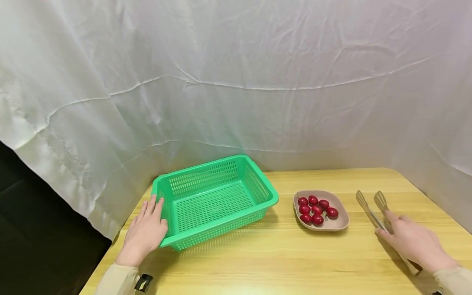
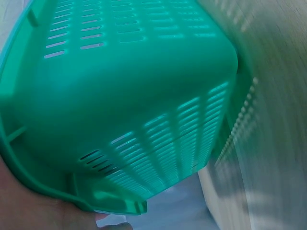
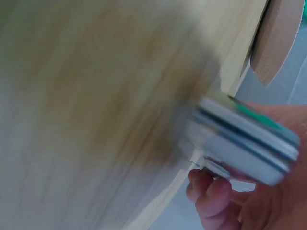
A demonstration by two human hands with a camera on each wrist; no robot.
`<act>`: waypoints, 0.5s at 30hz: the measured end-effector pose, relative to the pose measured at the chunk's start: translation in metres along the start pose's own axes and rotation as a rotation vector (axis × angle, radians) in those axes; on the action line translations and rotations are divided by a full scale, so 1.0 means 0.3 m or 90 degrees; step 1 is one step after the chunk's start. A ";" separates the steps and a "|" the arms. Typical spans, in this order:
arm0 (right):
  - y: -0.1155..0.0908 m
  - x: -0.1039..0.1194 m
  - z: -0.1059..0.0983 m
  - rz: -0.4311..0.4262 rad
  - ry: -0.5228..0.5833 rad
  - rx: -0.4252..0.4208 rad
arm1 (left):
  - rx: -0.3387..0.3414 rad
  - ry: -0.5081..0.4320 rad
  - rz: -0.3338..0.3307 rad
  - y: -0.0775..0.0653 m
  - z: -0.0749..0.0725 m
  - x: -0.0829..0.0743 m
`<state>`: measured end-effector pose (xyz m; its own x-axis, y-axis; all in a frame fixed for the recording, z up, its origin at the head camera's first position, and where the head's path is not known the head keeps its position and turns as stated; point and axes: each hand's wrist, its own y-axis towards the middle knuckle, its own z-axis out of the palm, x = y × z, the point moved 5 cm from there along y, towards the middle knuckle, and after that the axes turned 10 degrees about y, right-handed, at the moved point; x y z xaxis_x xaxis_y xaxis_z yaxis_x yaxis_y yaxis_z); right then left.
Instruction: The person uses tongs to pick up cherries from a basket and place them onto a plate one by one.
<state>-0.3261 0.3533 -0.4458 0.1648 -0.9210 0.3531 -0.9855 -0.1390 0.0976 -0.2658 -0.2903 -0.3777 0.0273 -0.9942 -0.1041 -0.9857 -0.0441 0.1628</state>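
Observation:
On the left of the head view, a green perforated plastic basket [image 1: 221,223] stands with its long side turned at an angle. My left hand [image 1: 145,231] rests over its left rim, fingers fairly straight. The left wrist view looks along the basket's slotted outer wall [image 2: 124,86], with part of that hand below the rim. At the right, my right hand [image 1: 413,239] holds metal tongs [image 1: 372,215], the two slotted ends spread and pointing away. In the right wrist view curled fingertips [image 3: 211,194] show beside the tongs' metal handle [image 3: 240,139].
Between basket and tongs sits a pinkish shallow dish [image 1: 341,223] with several small, glossy red round items [image 1: 317,209] that look like radishes. All stand on a light wooden table [image 1: 258,262]. A whitish curtain [image 1: 239,106] hangs behind; something black [image 1: 44,229] fills the lower left.

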 end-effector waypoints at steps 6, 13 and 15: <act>0.013 0.003 0.017 -0.005 0.000 0.004 | 0.003 -0.018 0.002 0.005 0.000 0.004; 0.014 0.010 0.010 -0.005 -0.002 0.010 | 0.006 -0.050 0.005 0.025 0.010 0.011; 0.008 0.014 0.001 0.000 0.000 0.007 | 0.005 -0.057 0.005 0.033 0.016 0.013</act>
<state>-0.3277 0.3490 -0.4445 0.1655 -0.9206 0.3536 -0.9857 -0.1436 0.0876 -0.2762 -0.2942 -0.3813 0.0045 -0.9818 -0.1899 -0.9870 -0.0348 0.1568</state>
